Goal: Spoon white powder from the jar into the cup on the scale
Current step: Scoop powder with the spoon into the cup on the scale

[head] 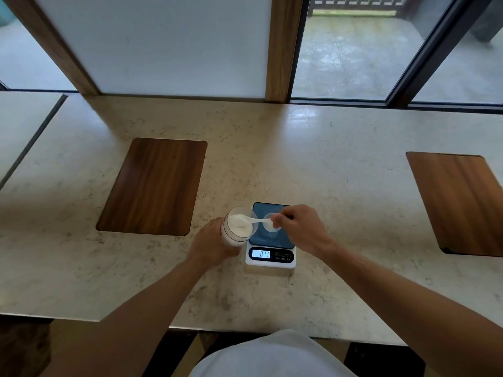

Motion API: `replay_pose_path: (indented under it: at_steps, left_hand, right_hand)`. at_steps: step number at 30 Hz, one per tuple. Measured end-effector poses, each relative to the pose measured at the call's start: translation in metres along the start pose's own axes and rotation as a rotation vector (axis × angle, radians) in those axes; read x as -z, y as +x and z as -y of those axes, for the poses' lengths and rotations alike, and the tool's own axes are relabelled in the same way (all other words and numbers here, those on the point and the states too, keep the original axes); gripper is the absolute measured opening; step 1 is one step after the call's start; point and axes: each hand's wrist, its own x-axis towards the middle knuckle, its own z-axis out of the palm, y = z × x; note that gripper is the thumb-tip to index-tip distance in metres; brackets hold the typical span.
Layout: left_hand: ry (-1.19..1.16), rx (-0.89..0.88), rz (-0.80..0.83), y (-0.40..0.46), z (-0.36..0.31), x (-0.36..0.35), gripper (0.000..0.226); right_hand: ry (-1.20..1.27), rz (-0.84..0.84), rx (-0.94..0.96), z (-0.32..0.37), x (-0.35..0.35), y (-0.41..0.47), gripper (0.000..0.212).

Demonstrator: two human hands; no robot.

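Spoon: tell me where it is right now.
In the head view, the white spoon is held by the right hand, its bowl over the open jar just left of the scale.

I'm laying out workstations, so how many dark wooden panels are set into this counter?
2. One wooden panel lies left of the scale, beyond the left hand. The other panel sits at the right edge, partly cut off by the frame; more may lie outside view.
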Motion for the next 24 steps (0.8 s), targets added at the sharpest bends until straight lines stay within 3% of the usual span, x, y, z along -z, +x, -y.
replay_pose_path:
  at_steps: [8, 24]
  left_hand:
    - [-0.053, 0.047, -0.023, -0.003, -0.009, 0.006, 0.056]
    - [-0.052, 0.128, -0.051, -0.015, -0.004, 0.021, 0.067]
  right_hand:
    - [0.02, -0.028, 0.004, 0.001, 0.028, -0.006, 0.029]
    - [-0.065, -0.096, -0.14, -0.051, 0.034, 0.006, 0.03]
